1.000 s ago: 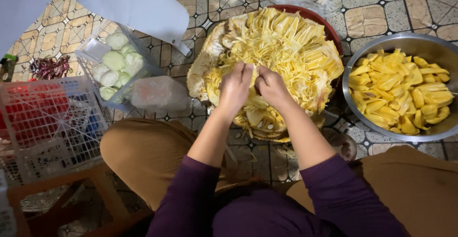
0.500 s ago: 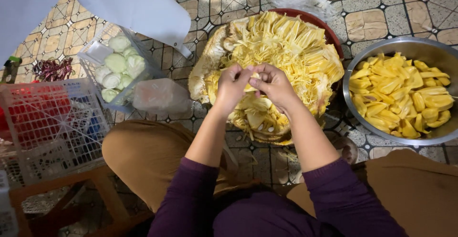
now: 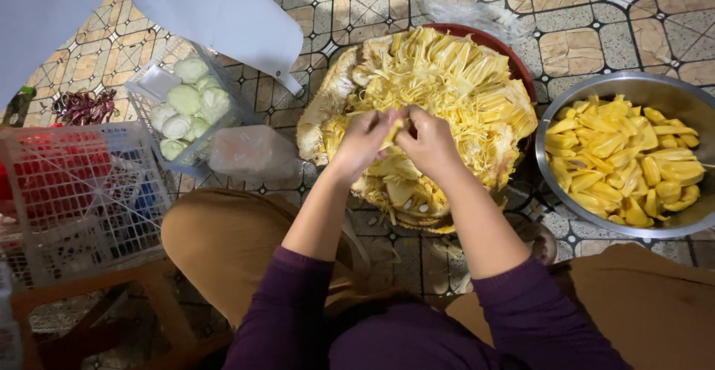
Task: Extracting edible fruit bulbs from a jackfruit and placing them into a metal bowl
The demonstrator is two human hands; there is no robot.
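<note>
Yellow jackfruit pod (image 3: 392,133) is pinched between the fingers of our left hand (image 3: 363,141) and right hand (image 3: 430,141), both clenched on it right over the split jackfruit (image 3: 454,94) in its red basin (image 3: 514,53). Steel bowl (image 3: 670,91) of peeled pods sits just beside it on the tiled floor (image 3: 581,13).

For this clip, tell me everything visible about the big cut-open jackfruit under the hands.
The large cut-open yellow jackfruit lies cut face up in a dark red round basin on the patterned tile floor. Its flesh is a mass of pale yellow stringy fibres, with thick whitish rind along the left edge and hollowed pockets near the front. The left hand and right hand meet above it, pinching a small yellow piece.
</note>
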